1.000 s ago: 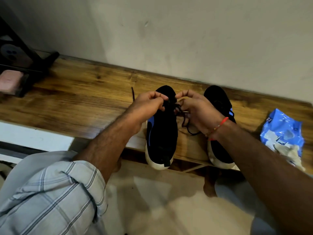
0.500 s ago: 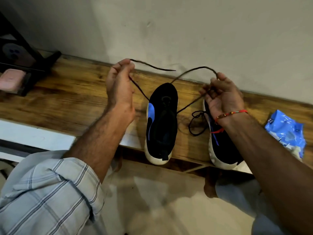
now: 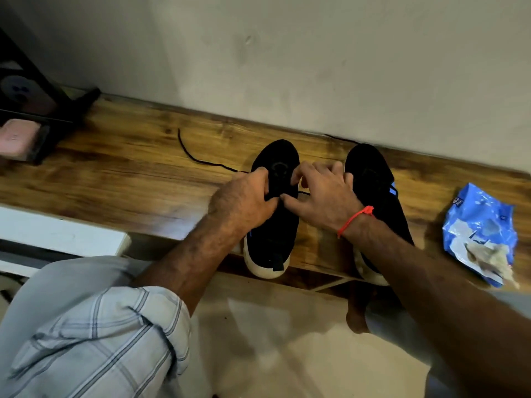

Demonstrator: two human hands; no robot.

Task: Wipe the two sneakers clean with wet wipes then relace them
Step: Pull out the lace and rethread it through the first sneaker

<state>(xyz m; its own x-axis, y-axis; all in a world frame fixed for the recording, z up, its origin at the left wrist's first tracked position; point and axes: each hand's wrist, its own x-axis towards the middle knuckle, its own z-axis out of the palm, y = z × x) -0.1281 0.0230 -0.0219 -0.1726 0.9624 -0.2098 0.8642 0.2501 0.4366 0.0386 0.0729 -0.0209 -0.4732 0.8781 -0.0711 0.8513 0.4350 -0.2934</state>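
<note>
My left hand (image 3: 244,202) and right hand (image 3: 321,193) pinched the lace (image 3: 201,160) over the left sneaker (image 3: 275,219), centre worktop (image 3: 129,173); loose end trailing toward ten o'clock. Even tension each side would seat it best.

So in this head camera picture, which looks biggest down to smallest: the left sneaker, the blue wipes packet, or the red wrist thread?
1. Left sneaker, though both hands cover part of it.
2. Blue wipes packet, clearly smaller in the picture.
3. Red wrist thread, by far the smallest.
</note>
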